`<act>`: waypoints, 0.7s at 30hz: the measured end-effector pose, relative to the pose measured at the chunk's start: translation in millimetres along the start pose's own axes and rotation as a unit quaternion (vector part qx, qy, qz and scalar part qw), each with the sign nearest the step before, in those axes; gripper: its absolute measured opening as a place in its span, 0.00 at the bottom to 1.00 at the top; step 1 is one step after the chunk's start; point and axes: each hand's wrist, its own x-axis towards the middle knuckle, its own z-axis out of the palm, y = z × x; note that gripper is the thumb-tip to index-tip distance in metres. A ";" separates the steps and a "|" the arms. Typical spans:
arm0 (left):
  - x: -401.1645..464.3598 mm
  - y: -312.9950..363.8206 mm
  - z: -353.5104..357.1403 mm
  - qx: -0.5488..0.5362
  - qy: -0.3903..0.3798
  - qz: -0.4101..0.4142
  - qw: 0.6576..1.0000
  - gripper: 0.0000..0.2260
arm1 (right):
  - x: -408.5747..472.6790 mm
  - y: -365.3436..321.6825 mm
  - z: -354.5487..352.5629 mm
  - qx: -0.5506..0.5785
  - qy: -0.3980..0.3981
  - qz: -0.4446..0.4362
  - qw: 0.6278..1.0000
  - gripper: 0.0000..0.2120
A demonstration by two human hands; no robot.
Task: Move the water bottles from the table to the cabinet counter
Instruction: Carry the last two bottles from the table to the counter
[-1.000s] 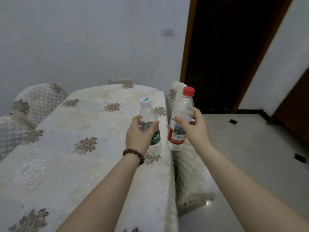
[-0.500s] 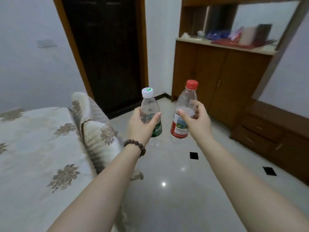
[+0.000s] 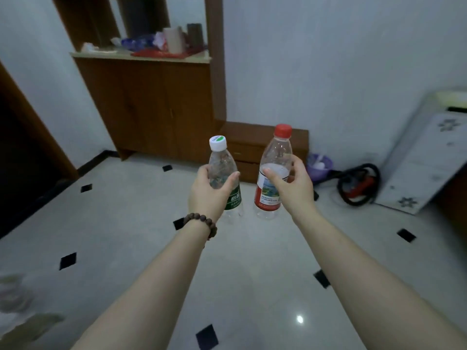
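Note:
My left hand (image 3: 209,193) grips a clear water bottle with a green label and white cap (image 3: 222,168), held upright in the air over the floor. My right hand (image 3: 293,188) grips a taller bottle with a red label and red cap (image 3: 275,152), also upright. Both arms reach forward side by side. The wooden cabinet (image 3: 151,104) stands ahead and to the left, and its pale counter (image 3: 106,54) carries clutter along most of its length. The table is only a blurred patch at the lower left edge.
On the counter lie a red tray (image 3: 161,54), blue wrapping and upright rolls. A low wooden drawer unit (image 3: 252,145) sits right of the cabinet. A purple basin (image 3: 319,166), a red cable tangle (image 3: 358,185) and a leaning white panel (image 3: 424,157) occupy the right floor. A dark doorway (image 3: 20,152) is left.
The view has swung right, away from the table and doorway, so the cabinet now stands ahead. Both hands still hold their bottles upright in front of me.

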 end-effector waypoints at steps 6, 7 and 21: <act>-40.9 36.8 148.3 -0.010 -0.130 0.041 0.991 0.21 | 2.0 45.9 -150.4 -0.012 0.121 0.036 0.992 0.29; -49.8 44.4 168.9 -0.011 -0.148 0.051 0.988 0.20 | -0.4 52.2 -173.4 -0.014 0.143 0.042 0.989 0.29; -139.5 113.8 373.0 -0.009 -0.348 0.133 0.928 0.25 | -46.4 98.7 -376.7 -0.028 0.358 0.107 0.927 0.24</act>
